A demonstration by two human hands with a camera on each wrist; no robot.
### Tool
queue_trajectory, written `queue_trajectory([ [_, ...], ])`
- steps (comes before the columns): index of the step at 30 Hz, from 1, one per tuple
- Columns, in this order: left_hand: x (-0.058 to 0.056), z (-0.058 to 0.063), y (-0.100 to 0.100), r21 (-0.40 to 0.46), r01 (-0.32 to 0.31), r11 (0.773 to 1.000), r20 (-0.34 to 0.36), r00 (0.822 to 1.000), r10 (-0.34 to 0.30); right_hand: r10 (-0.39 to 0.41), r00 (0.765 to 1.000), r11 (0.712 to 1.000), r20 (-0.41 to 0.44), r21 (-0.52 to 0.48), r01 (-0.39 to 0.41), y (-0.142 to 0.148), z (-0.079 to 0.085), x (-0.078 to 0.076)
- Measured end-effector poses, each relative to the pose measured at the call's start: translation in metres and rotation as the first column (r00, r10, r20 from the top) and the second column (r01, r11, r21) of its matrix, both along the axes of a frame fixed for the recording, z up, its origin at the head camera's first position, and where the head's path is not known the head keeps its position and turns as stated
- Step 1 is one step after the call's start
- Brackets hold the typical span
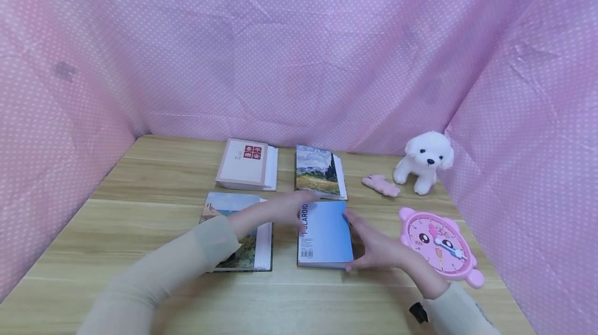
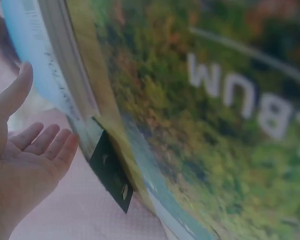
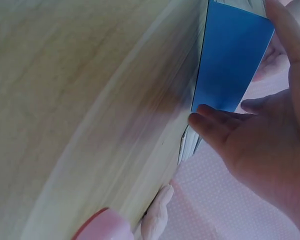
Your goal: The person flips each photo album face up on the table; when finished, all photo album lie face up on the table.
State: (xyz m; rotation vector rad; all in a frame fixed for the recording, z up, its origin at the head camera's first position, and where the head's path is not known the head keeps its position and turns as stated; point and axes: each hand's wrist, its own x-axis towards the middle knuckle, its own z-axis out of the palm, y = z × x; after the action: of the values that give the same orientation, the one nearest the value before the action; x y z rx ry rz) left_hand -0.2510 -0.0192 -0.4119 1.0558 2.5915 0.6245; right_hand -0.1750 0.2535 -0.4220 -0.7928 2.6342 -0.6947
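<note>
A blue photo album [image 1: 327, 233] marked POLAROID lies flat at the middle of the wooden table. My left hand [image 1: 293, 209] is at its upper left side, fingers extended toward the edge. In the left wrist view the thumb and loosely spread fingers [image 2: 50, 142] stand beside the album's page side. My right hand [image 1: 380, 246] is spread along the album's right side, thumb near the bottom corner and fingertips near the upper right. The right wrist view shows those fingers [image 3: 220, 125] right at the blue spine [image 3: 230, 55]. Left of it lies a painting-covered album [image 1: 245, 252], partly hidden by my left arm.
Behind lie a cream album [image 1: 243, 163] with red characters and a landscape-covered album [image 1: 317, 171]. At the right are a pink hair clip-like item [image 1: 380, 185], a white plush dog [image 1: 424, 161] and a pink toy clock [image 1: 439, 244]. Pink dotted cloth [image 1: 299, 54] surrounds the table.
</note>
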Motion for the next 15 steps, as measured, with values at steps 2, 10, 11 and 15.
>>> queue_trajectory([
  [2, -0.001, -0.003, 0.003, -0.029, 0.015, 0.999, -0.001, 1.0, -0.015, -0.006, 1.0, 1.0, 0.025, 0.014, 0.006, -0.001, 0.0, 0.001],
  [10, -0.007, -0.012, 0.008, -0.051, 0.011, 0.999, 0.016, 1.0, -0.011, -0.006, 0.999, 0.999, 0.052, 0.044, 0.004, 0.0, -0.003, 0.0],
  [11, -0.007, -0.012, 0.009, -0.049, 0.008, 0.999, 0.021, 1.0, -0.007, -0.005, 0.999, 0.999, 0.051, 0.043, 0.003, 0.0, -0.004, 0.0],
  [15, -0.008, -0.011, 0.012, -0.063, -0.009, 0.998, 0.028, 1.0, 0.011, -0.014, 0.998, 0.999, 0.06, 0.039, 0.011, 0.0, -0.006, -0.001],
])
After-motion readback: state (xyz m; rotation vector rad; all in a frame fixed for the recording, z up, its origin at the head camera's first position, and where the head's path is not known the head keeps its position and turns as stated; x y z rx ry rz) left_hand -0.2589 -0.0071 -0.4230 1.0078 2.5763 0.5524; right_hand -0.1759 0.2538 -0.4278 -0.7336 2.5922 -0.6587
